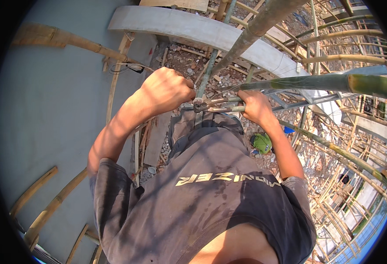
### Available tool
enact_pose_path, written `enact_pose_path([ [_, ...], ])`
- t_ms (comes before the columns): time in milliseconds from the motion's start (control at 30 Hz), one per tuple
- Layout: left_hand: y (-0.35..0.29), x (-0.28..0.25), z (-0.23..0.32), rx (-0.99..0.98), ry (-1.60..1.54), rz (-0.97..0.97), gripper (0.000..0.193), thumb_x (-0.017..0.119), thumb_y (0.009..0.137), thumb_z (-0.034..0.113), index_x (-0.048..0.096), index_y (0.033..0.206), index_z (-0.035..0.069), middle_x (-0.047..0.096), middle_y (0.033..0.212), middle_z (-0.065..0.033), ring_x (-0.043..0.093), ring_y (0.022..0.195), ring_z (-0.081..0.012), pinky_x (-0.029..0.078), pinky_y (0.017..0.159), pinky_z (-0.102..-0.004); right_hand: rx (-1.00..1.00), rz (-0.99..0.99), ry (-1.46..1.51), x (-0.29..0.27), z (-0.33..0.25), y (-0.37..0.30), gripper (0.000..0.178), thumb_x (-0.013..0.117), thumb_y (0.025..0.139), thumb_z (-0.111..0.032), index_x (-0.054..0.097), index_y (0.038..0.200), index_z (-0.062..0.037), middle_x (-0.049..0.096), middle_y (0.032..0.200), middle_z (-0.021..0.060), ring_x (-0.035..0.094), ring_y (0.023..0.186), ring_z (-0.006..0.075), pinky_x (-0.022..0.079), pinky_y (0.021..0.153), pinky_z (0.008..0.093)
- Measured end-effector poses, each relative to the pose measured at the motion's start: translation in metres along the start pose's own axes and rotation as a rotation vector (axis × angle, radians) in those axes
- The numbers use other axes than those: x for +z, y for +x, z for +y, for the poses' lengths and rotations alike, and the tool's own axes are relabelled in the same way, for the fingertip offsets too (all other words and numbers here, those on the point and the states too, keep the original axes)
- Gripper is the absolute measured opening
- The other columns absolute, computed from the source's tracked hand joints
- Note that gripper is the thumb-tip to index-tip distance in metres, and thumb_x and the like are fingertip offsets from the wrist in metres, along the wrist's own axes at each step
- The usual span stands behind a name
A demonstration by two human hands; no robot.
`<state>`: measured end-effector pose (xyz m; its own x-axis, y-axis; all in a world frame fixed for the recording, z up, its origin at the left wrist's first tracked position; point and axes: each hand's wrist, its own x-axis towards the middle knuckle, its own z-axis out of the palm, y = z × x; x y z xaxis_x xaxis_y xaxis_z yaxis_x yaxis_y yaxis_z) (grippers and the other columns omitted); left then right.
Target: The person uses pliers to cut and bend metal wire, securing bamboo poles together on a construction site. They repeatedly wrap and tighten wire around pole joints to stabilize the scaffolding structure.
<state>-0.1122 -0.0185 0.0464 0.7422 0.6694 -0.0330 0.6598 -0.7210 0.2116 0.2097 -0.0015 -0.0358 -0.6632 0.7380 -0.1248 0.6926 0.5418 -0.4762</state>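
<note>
My right hand (257, 107) is closed round the handles of a pair of metal pincers (223, 109). The head of the pincers points left and lies against an upright green bamboo pole (211, 68) in front of my waist. My left hand (167, 88) is a fist just up and left of the pincer head, its back toward me. Whatever its fingers grip is hidden. A thin strand runs from near this fist toward a small coil of dark wire (119, 67) by a bamboo pole. Just above my right hand lies a thick green bamboo pole (307, 83).
A smooth grey wall (57, 114) stands at my left, with bamboo poles (61, 202) against it. A curved concrete beam (171, 24) crosses the far side. Far below is rubble-strewn ground with a green bag (261, 143). Bamboo scaffolding (347, 57) fills the right.
</note>
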Motion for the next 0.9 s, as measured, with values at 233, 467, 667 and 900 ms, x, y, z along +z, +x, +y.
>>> enact_pose_path([
  [233, 0.005, 0.038, -0.028, -0.145, -1.016, 0.080, 0.022, 0.073, 0.091, 0.025, 0.075, 0.095, 0.003, 0.069, 0.074, -0.0067, 0.066, 0.070, -0.0166, 0.049, 0.061, -0.0363, 0.004, 0.167, 0.126, 0.005, 0.002, -0.004, 0.020, 0.072, 0.074, -0.008, 0.061, 0.090, -0.0031, 0.067, 0.084, 0.0157, 0.065, 0.082, 0.0392, 0.049, 0.069, 0.0482],
  [467, 0.032, 0.047, 0.025, -0.798, -0.541, 0.689, 0.019, 0.074, 0.091, 0.023, 0.075, 0.092, 0.004, 0.067, 0.068, -0.0071, 0.063, 0.056, -0.0156, 0.047, 0.053, -0.0316, 0.397, 0.545, 0.038, 0.029, -0.026, 0.005, 0.014, 0.070, 0.079, -0.007, 0.061, 0.089, -0.0022, 0.067, 0.082, 0.0177, 0.064, 0.079, 0.0407, 0.049, 0.066, 0.0483],
  [667, 0.013, 0.013, 0.005, -0.260, 0.104, 0.297, 0.014, 0.075, 0.084, 0.023, 0.074, 0.088, 0.010, 0.068, 0.078, 0.0001, 0.067, 0.069, -0.0228, 0.052, 0.058, -0.0346, 0.204, 0.352, -0.170, 0.012, -0.002, -0.005, 0.020, 0.071, 0.069, -0.006, 0.060, 0.085, -0.0045, 0.066, 0.083, 0.0127, 0.063, 0.085, 0.0375, 0.046, 0.074, 0.0488],
  [900, 0.018, 0.006, -0.018, -0.414, -0.141, 0.450, 0.014, 0.073, 0.086, 0.024, 0.073, 0.092, 0.011, 0.069, 0.083, -0.0033, 0.069, 0.074, -0.0267, 0.055, 0.063, -0.0382, 0.157, 0.171, 0.168, 0.025, -0.011, -0.018, 0.019, 0.070, 0.070, -0.005, 0.060, 0.086, -0.0036, 0.066, 0.082, 0.0163, 0.065, 0.081, 0.0402, 0.049, 0.067, 0.0475],
])
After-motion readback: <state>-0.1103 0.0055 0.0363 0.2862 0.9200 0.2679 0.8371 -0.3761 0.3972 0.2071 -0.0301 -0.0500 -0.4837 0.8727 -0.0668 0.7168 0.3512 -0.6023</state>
